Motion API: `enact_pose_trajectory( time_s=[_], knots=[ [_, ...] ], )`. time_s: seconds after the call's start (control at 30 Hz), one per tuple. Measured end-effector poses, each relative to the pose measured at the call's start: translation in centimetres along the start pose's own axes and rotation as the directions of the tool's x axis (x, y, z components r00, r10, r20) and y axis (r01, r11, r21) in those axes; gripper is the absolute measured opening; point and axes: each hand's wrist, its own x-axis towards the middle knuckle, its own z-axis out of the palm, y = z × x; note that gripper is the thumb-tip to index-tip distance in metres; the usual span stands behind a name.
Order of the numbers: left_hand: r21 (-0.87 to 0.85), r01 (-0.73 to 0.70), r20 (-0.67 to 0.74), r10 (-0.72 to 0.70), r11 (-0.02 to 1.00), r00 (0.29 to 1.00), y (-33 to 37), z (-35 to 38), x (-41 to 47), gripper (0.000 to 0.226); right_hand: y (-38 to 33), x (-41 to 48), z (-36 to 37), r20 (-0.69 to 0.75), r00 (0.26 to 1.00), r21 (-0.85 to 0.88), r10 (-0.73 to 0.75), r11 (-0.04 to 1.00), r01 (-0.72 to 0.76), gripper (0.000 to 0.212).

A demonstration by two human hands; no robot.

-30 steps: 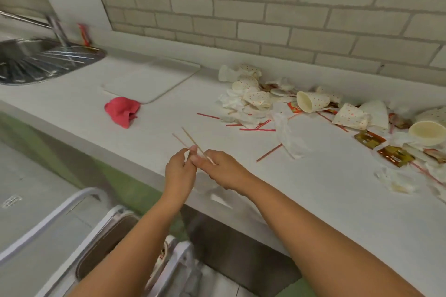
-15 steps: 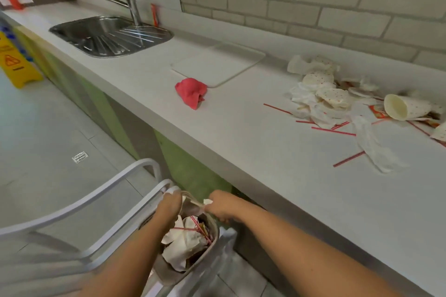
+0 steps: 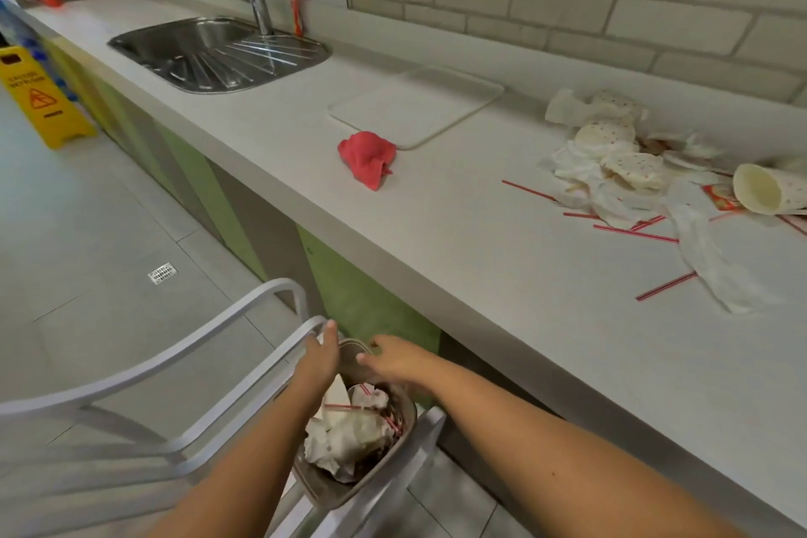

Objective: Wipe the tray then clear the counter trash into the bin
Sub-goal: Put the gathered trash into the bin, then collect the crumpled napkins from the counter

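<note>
Fingers: your left hand (image 3: 321,356) and right hand (image 3: 393,363) hang over the bin's far end. Your left fingers (image 3: 330,325) lie straight and close together. Your right fingers (image 3: 362,358) are loosely spread, and neither hand plainly pinches anything.
Tabletop (image 3: 502,275): pale and long, it runs along the brick wall to your right.
Chair (image 3: 196,345): white frame, just left of your left arm.
Sink (image 3: 174,57): steel, at the tabletop's far end.
Tray (image 3: 419,109): white with rounded corners, lying flat near the wall with nothing on it.
Trash (image 3: 611,162): crumpled napkins and flattened spotted cups, heaped right of the tray.
Bin (image 3: 336,491): grey-brown, below the tabletop edge, holding white paper and red straws.
Sign (image 3: 39,100): yellow floor stand with a warning triangle; you cannot read its lettering.
Cloth (image 3: 369,157): red and bunched, touching the tray's near corner.
Cup (image 3: 764,190): lying on its side with its mouth towards you.
Straws (image 3: 635,234): red, scattered around the heap.
</note>
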Motion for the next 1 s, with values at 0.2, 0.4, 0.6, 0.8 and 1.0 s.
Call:
enact_pose_trajectory(
  time_s=[0.2, 0.4, 0.6, 0.8, 1.0],
  knots=[
    [-0.007, -0.288, -0.150, 0.284, 0.958, 0.947, 4.9, 1.9, -1.3, 0.036, 0.3, -2.0, -3.3, -0.083, 0.997, 0.034, 0.006, 0.999, -0.003, 0.028],
    [-0.119, -0.574, -0.076, 0.569, 0.810, 0.819, 10.3, 5.7, -4.3, 0.011, 1.6, -6.1, -8.6, -0.402, 0.915, -0.053, -0.035, 0.998, 0.014, 0.026],
    [-0.095, -0.710, 0.095, 0.716, 0.698, 0.692, 14.5, 11.9, -8.6, 0.009, 6.1, -11.8, -13.1, -0.651, 0.757, -0.032, 0.056, 0.994, -0.101, 0.017],
    [-0.113, -0.786, 0.318, 0.771, 0.608, 0.551, 17.5, 19.0, -14.1, 0.011, 13.9, -18.6, -17.7, -0.791, 0.585, 0.050, 0.179, 0.972, -0.230, 0.023],
    [-0.110, -0.811, 0.475, 0.747, 0.574, 0.465, 18.5, 26.0, -18.8, 0.011, 24.0, -25.3, -21.5, -0.834, 0.374, 0.178, 0.405, 0.840, -0.513, 0.028]
  ],
)
